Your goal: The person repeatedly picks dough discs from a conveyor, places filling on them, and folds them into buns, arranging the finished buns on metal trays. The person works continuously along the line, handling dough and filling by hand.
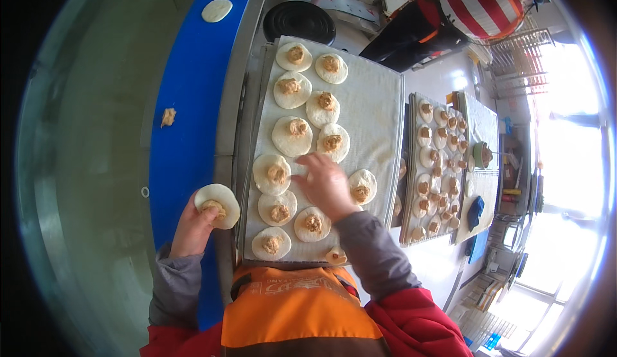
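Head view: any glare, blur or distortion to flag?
Head view: strong fisheye, the tray edges bow and a dark vignette rings the frame; the windows at right are blown out to white; the right hand over the tray looks slightly motion-blurred; the left hand and its filled dough round read sharp; the second tray is small and soft toward the rim.

A blue conveyor belt (pixel 183 132) ran along the left, carrying a bare dough disc (pixel 216 10). A second filled tray (pixel 432 170) lay to the right. A black round lid (pixel 299 21) sat beyond.
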Available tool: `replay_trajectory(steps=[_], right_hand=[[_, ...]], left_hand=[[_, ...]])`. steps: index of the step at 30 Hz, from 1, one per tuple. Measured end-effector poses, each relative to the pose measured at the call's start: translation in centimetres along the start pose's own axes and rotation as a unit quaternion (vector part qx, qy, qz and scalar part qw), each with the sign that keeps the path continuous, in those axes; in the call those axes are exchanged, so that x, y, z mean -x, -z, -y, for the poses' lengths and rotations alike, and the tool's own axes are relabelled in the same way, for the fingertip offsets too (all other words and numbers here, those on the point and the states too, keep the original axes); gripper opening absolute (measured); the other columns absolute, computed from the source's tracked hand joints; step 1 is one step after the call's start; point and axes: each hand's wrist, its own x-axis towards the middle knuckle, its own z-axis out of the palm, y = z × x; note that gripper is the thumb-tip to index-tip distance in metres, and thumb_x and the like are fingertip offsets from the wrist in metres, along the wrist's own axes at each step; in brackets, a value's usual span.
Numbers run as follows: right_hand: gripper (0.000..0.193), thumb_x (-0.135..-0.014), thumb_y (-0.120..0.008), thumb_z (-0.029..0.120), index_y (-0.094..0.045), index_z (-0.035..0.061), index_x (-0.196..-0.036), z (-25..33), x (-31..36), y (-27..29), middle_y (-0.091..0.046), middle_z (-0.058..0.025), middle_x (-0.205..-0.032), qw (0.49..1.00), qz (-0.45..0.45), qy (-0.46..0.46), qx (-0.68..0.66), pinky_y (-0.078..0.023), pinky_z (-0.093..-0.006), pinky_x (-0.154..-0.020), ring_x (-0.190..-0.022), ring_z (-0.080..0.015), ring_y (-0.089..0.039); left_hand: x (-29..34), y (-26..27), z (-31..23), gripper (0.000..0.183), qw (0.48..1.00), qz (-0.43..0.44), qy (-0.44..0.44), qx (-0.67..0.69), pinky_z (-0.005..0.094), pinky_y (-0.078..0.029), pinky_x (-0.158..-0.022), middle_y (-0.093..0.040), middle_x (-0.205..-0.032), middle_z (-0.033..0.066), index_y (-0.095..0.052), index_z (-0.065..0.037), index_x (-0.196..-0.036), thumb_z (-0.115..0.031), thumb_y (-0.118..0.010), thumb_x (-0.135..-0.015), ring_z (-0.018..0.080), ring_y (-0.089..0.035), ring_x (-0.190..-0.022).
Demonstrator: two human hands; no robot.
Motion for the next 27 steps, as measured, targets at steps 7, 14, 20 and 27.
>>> replay_trajectory(steps=[7, 14, 20, 27], right_hand=[[0.058, -0.074, -0.081, 0.041, -0.065, 0.0048, -0.116, -3.6, 2.3, 1.9, -0.064, -0.0151, -0.115, 0.972, 0.125, -0.181, 0.087, -0.046, -0.0435, -0.097, -0.111, -0.0340, -0.059], [0.064, -0.066, -0.087, 0.022, -0.060, 0.0079, -0.122, -4.0, 2.9, 2.6, -0.061, -0.0113, -0.116, 0.990, 0.131, -0.018, 0.037, -0.047, -0.0442, -0.098, -0.113, -0.0320, -0.057], [0.054, -0.073, -0.079, 0.011, -0.060, 0.0117, -0.124, -4.4, 0.6, 2.7, -0.062, -0.0094, -0.112, 0.972, 0.219, 0.045, -0.069, -0.049, -0.0403, -0.094, -0.109, -0.0296, -0.060], [0.027, -0.082, -0.073, 0.009, -0.067, 0.0070, -0.108, -4.3, -2.2, 1.7, -0.065, -0.0108, -0.108, 0.976, 0.134, 0.016, -0.170, -0.050, -0.0417, -0.090, -0.103, -0.0298, -0.063]], left_hand=[[-0.9, -3.8, -0.4, 0.052, 0.998, 0.044, 0.019, -0.044, 0.0377, -0.051, -0.099, -0.060, -0.123, 0.0085, -0.048, -0.002, -0.135, -0.021, -0.072, -0.093, 0.0200, -0.061, -0.114], [-0.6, -3.6, -0.4, 0.044, 0.998, 0.046, 0.018, -0.039, 0.0331, -0.051, -0.098, -0.060, -0.121, 0.0065, -0.049, -0.003, -0.133, -0.015, -0.069, -0.095, 0.0166, -0.060, -0.112], [-0.3, -3.3, 0.2, 0.047, 0.998, 0.043, 0.018, -0.039, 0.0342, -0.051, -0.098, -0.060, -0.122, 0.0070, -0.048, -0.002, -0.134, -0.015, -0.069, -0.095, 0.0172, -0.060, -0.112], [0.3, -5.2, -0.4, 0.052, 0.996, 0.053, 0.046, -0.054, 0.0340, -0.051, -0.100, -0.058, -0.124, 0.0070, -0.046, -0.003, -0.137, -0.013, -0.071, -0.093, 0.0184, -0.059, -0.116]])
